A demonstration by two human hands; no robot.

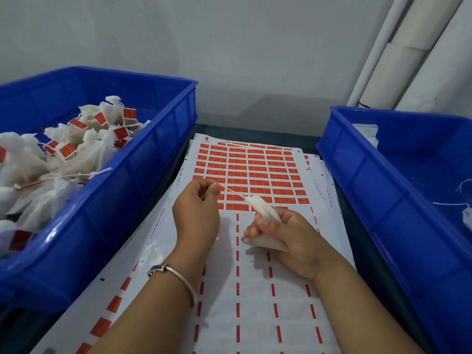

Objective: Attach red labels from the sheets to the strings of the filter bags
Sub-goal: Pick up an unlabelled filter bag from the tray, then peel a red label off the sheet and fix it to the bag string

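A white filter bag (265, 213) is gripped in my right hand (288, 236) above the label sheet (255, 290). Its thin string (233, 191) runs up-left to my left hand (198, 203), which pinches the string's end between thumb and fingers. The sheet lies flat in the middle of the table. Rows of red labels (252, 175) fill its far half. The near half is stripped, with only red dashes left.
A blue bin (143, 159) on the left holds a pile of filter bags with red labels on them (69, 149). A second blue bin (362, 180) on the right holds a few white bags and strings (467, 215). More sheets lie under the top one. White pipes stand at the back right.
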